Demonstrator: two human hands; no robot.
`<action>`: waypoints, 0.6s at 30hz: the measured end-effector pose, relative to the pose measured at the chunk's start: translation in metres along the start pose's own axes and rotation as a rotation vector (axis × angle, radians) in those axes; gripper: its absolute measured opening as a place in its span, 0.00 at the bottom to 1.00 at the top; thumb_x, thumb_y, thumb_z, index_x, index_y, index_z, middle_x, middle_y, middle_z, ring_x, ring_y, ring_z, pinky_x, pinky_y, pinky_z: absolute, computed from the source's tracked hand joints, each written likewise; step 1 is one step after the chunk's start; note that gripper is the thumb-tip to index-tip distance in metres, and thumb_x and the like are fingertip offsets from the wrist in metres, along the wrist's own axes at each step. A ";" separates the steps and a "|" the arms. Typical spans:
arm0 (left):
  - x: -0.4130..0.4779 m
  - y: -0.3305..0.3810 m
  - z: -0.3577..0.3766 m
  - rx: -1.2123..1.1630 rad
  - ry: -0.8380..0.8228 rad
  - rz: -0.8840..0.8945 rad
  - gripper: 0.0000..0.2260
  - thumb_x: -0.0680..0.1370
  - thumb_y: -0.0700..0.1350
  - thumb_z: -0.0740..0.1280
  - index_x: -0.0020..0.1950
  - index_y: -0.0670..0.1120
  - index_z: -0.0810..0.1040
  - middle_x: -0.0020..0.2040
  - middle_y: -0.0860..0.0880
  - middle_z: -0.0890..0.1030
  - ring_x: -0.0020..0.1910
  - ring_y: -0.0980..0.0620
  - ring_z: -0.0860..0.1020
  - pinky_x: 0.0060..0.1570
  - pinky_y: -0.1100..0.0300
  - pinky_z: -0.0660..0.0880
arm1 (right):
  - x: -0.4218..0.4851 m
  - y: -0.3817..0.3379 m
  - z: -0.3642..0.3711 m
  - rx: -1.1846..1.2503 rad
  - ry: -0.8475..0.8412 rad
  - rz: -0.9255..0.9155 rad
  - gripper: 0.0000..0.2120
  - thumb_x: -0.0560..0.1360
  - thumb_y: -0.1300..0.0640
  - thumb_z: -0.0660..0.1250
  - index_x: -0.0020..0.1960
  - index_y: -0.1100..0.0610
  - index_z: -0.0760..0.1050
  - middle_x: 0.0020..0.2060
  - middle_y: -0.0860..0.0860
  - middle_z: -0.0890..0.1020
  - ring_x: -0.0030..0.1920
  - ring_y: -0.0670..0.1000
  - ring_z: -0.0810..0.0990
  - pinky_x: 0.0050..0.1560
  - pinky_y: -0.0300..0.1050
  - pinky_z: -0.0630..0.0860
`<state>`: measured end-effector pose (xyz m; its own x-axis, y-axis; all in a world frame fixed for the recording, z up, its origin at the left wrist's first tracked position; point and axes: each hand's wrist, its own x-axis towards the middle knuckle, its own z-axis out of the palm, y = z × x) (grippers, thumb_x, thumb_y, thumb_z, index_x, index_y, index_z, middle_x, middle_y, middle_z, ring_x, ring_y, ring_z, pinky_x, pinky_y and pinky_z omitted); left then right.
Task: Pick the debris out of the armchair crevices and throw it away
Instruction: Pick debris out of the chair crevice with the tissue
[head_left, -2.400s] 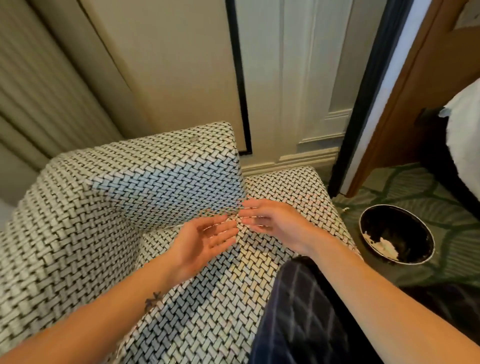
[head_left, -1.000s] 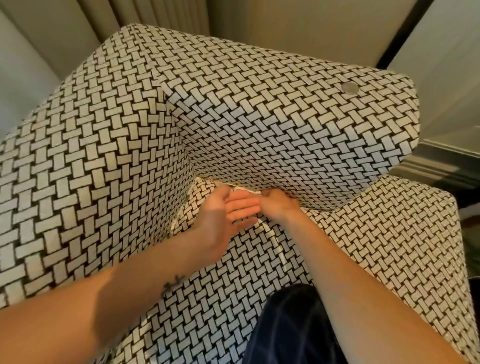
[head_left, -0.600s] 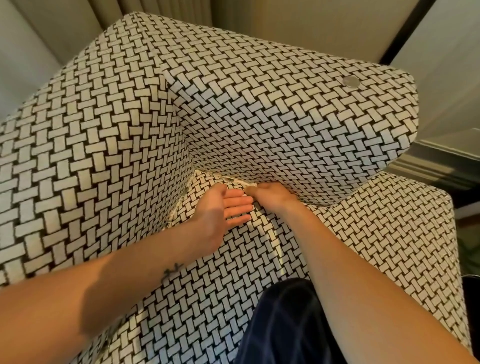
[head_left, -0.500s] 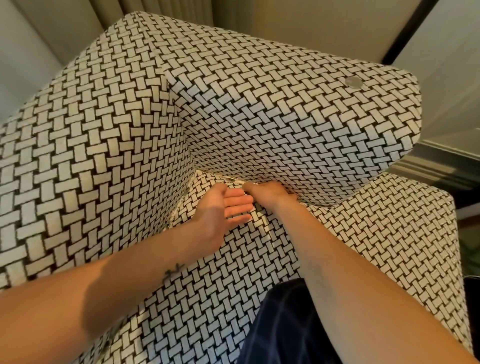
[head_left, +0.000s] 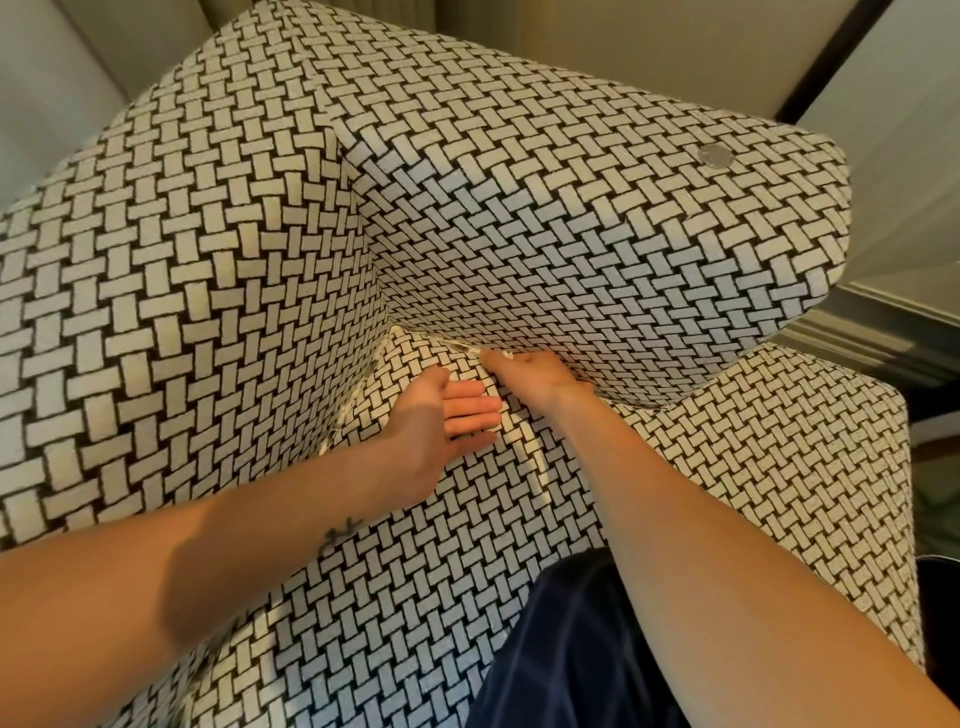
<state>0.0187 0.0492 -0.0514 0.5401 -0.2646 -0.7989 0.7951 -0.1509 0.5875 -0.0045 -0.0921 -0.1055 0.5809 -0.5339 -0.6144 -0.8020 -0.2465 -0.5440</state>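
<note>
Right hand (head_left: 535, 375) has dug further into armchair (head_left: 545, 208) crevice (head_left: 451, 344), fingertips hidden, grip unclear; left hand (head_left: 441, 415) stays just beside, fingers straight, together; debris (head_left: 503, 355) not out yet.

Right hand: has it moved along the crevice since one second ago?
Yes: the right hand slid leftwards along the crevice, nearer to the seat corner.

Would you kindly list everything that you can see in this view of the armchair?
Armchair: one, black-and-white basket weave, fills the view.
Debris: a few bits, pale, in the crevice between seat and arm.
Disc: one, grey, on top of the arm.
Wall: one, beige, behind the chair.
Skirting: one, grey, right of the chair.
Trouser leg: one, dark blue, bottom centre.
Left hand: fingers straight, on the seat.
Right hand: at the crevice, grip unclear.
</note>
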 end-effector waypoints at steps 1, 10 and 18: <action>0.001 -0.001 -0.001 -0.010 -0.013 0.006 0.22 0.87 0.49 0.52 0.56 0.36 0.80 0.52 0.35 0.86 0.55 0.38 0.84 0.51 0.47 0.82 | 0.004 -0.002 0.003 -0.036 0.015 0.026 0.27 0.78 0.31 0.57 0.62 0.50 0.79 0.61 0.52 0.81 0.69 0.58 0.73 0.78 0.63 0.50; 0.001 -0.002 -0.002 0.013 -0.046 0.008 0.24 0.87 0.51 0.50 0.61 0.36 0.79 0.56 0.36 0.85 0.58 0.38 0.83 0.57 0.45 0.81 | 0.005 0.007 0.013 0.035 0.143 -0.047 0.18 0.82 0.41 0.59 0.49 0.50 0.83 0.45 0.48 0.86 0.55 0.52 0.79 0.75 0.60 0.44; 0.000 0.000 0.001 0.054 -0.062 0.009 0.24 0.87 0.51 0.50 0.58 0.37 0.80 0.54 0.37 0.86 0.56 0.40 0.84 0.54 0.47 0.81 | 0.008 0.014 0.010 0.104 0.104 -0.080 0.14 0.80 0.41 0.62 0.44 0.46 0.82 0.35 0.41 0.80 0.54 0.51 0.79 0.76 0.60 0.50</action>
<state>0.0182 0.0480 -0.0509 0.5278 -0.3242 -0.7850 0.7731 -0.1993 0.6021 -0.0098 -0.0918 -0.1238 0.6207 -0.5982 -0.5068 -0.7317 -0.2097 -0.6486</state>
